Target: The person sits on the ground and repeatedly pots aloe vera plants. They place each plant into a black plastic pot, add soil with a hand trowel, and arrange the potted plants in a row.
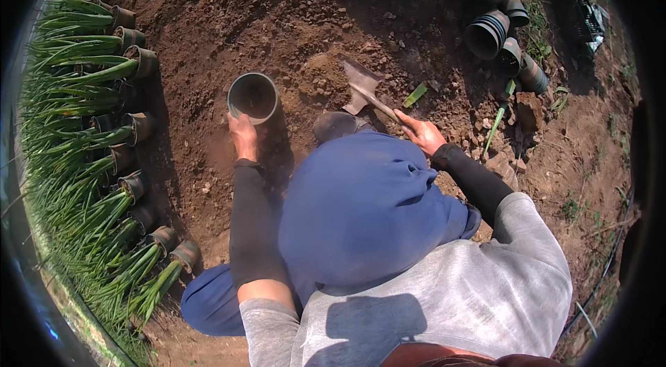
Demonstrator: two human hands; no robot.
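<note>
My left hand (243, 136) grips the near rim of a round plastic plant pot (253, 120), held with its mouth facing up. The pot's inside is dark, and I cannot tell how much soil is in it. In my right hand (425, 134) is the handle of a metal hand trowel (362, 84). Its broad blade points forward and left and rests at a mound of loose brown soil (320, 73). Just below the blade is the toe of my shoe (338, 125), in front of my bent knee in blue trousers.
Rows of potted aloe-like plants (88, 122) line the left side. Stacked pots (486, 34) lie tipped over at upper right. A cut green leaf piece (415, 95), a long leaf (498, 120) and a reddish rock (529, 111) lie right of the trowel.
</note>
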